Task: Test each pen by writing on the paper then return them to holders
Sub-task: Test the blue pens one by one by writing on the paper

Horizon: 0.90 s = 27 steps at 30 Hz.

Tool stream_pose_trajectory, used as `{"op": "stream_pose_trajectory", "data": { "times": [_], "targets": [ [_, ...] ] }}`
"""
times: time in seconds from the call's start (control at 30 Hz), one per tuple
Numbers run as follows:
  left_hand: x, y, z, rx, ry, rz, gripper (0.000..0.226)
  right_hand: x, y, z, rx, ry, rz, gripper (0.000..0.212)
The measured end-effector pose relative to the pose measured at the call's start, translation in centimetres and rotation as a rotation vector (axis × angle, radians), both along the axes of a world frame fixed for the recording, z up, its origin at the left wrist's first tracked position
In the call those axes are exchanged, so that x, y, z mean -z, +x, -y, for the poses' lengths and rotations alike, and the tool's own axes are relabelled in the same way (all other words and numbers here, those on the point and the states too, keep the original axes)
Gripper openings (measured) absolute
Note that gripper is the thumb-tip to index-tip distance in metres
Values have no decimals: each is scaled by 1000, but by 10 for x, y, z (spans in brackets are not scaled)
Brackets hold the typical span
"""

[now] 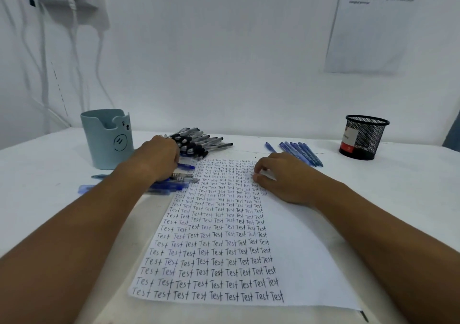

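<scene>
- Pens: a black heap [199, 140] at the paper's [224, 236] far edge, where the left hand [159, 156] reaches, its fingers hidden, grasp unclear.
- Right hand [281, 176] rests relaxed, empty, on the paper.
- Risk: nudged pens may roll, mixing with blue ones [301, 153].

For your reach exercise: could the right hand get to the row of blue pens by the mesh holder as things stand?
Probably yes. The right hand rests on the paper, just short of the blue pens, with bare table around them and nothing between.
</scene>
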<state>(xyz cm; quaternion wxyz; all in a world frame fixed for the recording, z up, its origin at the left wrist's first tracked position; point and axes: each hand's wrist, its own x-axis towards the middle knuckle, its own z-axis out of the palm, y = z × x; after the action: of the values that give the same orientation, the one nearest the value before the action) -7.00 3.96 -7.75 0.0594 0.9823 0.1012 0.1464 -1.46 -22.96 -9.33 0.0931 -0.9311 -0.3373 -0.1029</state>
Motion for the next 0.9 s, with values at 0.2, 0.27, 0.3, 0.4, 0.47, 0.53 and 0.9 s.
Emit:
{"op": "stream_pose_trajectory", "data": {
  "times": [0.2, 0.27, 0.3, 0.4, 0.47, 0.53, 0.9],
  "targets": [
    [-1, -2, 9, 128, 38, 89, 15, 1, 1, 1, -12, 34, 5, 32],
    [-1, -1, 15, 206, 55, 143, 18, 1, 1, 0, -32, 101, 11, 32],
    [-1, 0, 20, 256, 68, 171, 17, -1, 1, 0, -44, 154, 11, 31],
    [1, 1, 32, 428, 117, 280, 15, -5, -2, -5, -99, 311, -20, 29],
    [3, 0, 39, 527, 150, 361, 14, -7, -6, -8, -142, 356, -41, 26],
    [5, 0, 45, 580, 186, 405, 18, -7, -9, -10, -169, 387, -47, 23],
    [7, -3, 50, 493, 184, 417, 22, -19, -14, -2, -87, 829, -227, 10]
  ]
}}
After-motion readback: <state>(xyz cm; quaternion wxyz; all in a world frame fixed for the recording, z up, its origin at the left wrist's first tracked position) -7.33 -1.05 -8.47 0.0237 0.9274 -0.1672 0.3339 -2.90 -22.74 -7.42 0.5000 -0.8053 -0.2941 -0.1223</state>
